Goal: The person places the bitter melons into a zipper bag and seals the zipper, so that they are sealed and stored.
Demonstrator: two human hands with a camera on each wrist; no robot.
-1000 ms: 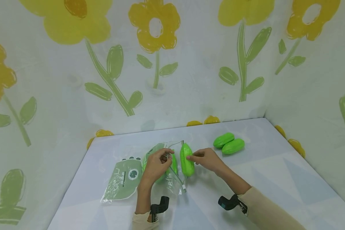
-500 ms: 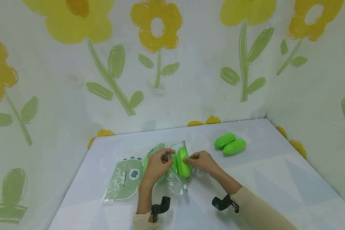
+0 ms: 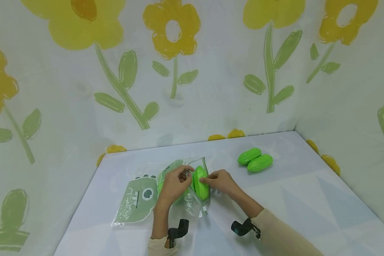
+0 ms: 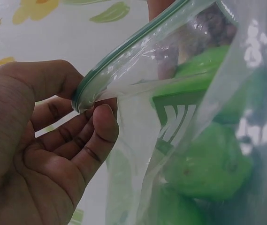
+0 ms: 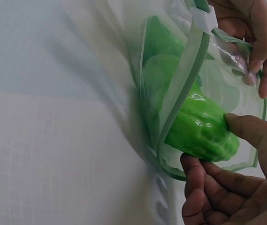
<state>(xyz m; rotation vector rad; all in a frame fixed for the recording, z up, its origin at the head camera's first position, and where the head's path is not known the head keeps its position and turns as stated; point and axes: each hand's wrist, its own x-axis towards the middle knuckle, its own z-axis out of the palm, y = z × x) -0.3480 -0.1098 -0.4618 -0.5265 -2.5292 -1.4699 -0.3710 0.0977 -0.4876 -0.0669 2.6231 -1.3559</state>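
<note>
Sleeves point(image 3: 275, 231): beige, both forearms, nearest to the viewer.
Wrist cameras point(image 3: 178, 231): black, one at each cuff.
Slider point(image 5: 205, 19): white, sits on the green rim point(image 4: 128, 38) of the zip bag point(image 3: 171, 167), toward the near end.
Flat bag point(image 3: 140, 199): lies on the worktop point(image 3: 284, 199) at the left; clear film, green printed face with one eye and teeth. Its right side meets the zip bag; cannot tell whether they overlap.
Left grip point(image 3: 176, 183): the hand pinches the green rim between thumb and index finger; the bag's mouth gapes.
Right grip point(image 3: 222, 181): pinches the held vegetable point(image 5: 201, 126), thumb on one side, fingers on the opposite side.
Held vegetable, position: at the mouth of the zip bag. Bright green, long, ridged, glossy. In the right wrist view one end lies behind the clear wall; the other, in the fingers, shows past the rim.
Bag contents: other green vegetables point(image 4: 208, 161), seen through the film; cannot tell how many.
Far pair point(image 3: 260, 163): two similar green vegetables on the worktop, beyond and right of the right grip, side by side, touching.
Backdrop point(image 3: 211, 106): white, yellow and orange flowers, green stems; stands behind the worktop and along both sides.
</note>
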